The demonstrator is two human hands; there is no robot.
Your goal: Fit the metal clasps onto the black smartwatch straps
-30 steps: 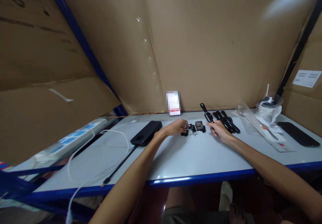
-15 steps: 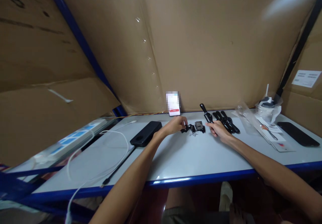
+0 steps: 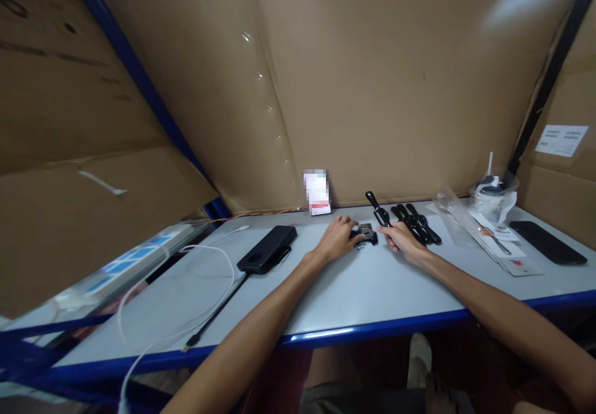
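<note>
- my right grip, right of the frame's middle, is closed around the lower end of a black tool; the visible handle slants toward the upper left, and the lower end is hidden in the fingers.
- my left grip, just below the frame's middle, reaches rightward with its fingers over some small parts; i cannot tell from here whether they pinch anything.
- a dark grey flat piece lies right at those fingertips, between my two hands.
- a few tiny silvery bits sit just below it on the pale desk.
- to the right of the held tool, several similar black tools lie side by side.
- farther toward the right edge i see clear plastic wrapping, a printed card, a cup with a straw and a black slab.
- above my left grip, a lit phone leans on the cardboard wall, its screen blurred.
- left of that hand rests a black rectangular device; a white cable loops beside it.
- at the lower left, a white power strip runs along the desk's side.
</note>
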